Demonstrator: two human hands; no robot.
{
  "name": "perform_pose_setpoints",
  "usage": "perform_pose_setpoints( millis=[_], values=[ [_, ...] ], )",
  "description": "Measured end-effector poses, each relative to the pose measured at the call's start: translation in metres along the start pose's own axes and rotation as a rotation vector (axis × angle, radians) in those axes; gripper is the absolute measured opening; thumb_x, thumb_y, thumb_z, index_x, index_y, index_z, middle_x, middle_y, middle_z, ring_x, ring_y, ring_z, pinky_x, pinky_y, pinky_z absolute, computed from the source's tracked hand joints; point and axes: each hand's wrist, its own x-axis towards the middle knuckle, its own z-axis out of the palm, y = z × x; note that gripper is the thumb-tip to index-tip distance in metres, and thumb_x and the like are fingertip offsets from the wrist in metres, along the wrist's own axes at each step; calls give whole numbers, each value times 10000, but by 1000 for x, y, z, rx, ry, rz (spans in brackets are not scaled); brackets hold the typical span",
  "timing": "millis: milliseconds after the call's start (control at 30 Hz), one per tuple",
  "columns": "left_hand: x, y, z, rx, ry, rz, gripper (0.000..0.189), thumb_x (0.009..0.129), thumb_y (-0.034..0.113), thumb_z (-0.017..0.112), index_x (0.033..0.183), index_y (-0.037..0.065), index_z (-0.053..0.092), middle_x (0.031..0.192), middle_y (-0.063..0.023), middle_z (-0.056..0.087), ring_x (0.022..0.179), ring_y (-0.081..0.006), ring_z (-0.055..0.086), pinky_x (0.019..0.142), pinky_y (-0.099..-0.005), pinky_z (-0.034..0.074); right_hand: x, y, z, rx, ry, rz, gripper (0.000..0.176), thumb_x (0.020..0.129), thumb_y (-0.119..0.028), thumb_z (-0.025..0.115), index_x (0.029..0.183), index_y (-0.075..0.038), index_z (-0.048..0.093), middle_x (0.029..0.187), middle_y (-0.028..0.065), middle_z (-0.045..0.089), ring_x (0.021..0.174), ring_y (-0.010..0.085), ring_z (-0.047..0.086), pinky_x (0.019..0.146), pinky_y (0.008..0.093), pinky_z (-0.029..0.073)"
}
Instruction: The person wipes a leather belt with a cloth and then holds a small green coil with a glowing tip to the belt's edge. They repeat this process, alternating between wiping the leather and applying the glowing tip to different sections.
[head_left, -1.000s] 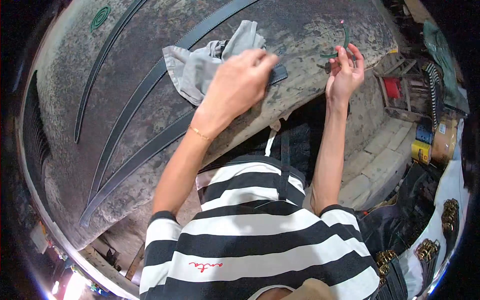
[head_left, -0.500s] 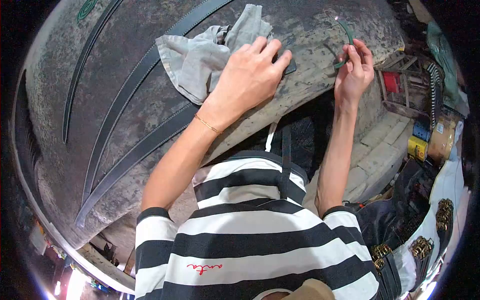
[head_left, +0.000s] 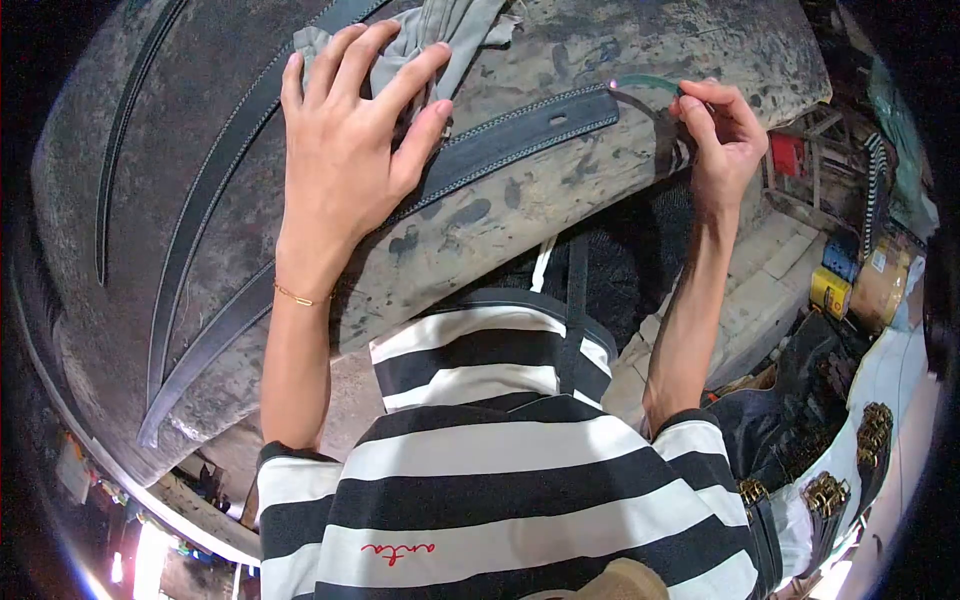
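Note:
A dark leather belt strap [head_left: 510,140] with pale edge stitching and a slot near its end lies along the near side of the worn work surface [head_left: 690,40]. My left hand [head_left: 345,140] rests with fingers spread on a crumpled grey cloth [head_left: 455,35], its thumb beside the strap. Part of the cloth and strap is hidden beneath it. My right hand [head_left: 722,125] pinches a thin, curved green piece of mosquito coil [head_left: 650,82] between thumb and fingers. The coil's bright tip is right at the corner of the strap's end.
Two more dark straps [head_left: 195,225] curve across the surface on the left. To the right stand a wooden frame with a red object [head_left: 787,155], a yellow box [head_left: 830,292] and a cardboard box [head_left: 888,280]. Bunches of brass-coloured buckles [head_left: 828,492] lie at the lower right.
My left hand has moved left and spread its fingers, and the cloth has shifted up and left, exposing the strap's end. The coil's bright tip has come down and left to that end.

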Motion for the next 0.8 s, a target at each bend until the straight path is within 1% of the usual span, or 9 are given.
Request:
perform_pose_setpoints(
  millis=[267,367,500,567,667,800],
  values=[
    [1,1,1,-3,30,5,353,851,311,673,1195,238,654,1271,-90,570,1230,-293,497,1041,-573,323,1,2,0,-34,-44,-29,117,864,17,681,980,24,696,869,33,675,788,99,640,724,215,489],
    [1,-1,2,-13,38,11,352,848,306,675,1192,237,655,1263,-89,574,1228,-292,497,1041,-567,325,1,0,1,-8,-12,-24,117,864,16,682,980,23,697,868,34,674,787,99,642,731,217,495],
    [0,-2,3,-25,44,5,349,846,301,678,1188,237,657,1261,-87,577,1224,-292,500,1041,-560,327,1,3,2,19,-21,-30,117,864,16,678,979,21,699,867,37,675,783,99,643,730,216,495],
    [1,-2,3,-29,44,5,348,844,301,680,1186,236,659,1264,-85,577,1221,-291,504,1041,-558,330,1,2,2,-44,-37,-31,116,863,19,676,976,22,701,867,40,679,783,100,644,726,212,490],
    [1,-2,3,-19,51,14,347,843,298,681,1184,236,660,1261,-84,578,1217,-291,508,1041,-557,332,1,-1,2,-19,25,10,113,862,22,673,972,23,701,869,41,684,788,97,643,723,207,486],
    [2,-1,3,-25,52,5,344,845,296,678,1184,236,660,1260,-81,578,1218,-289,506,1044,-555,329,1,0,2,-27,23,-13,115,861,21,675,973,23,701,864,41,688,791,94,642,721,208,485]
  ],
)
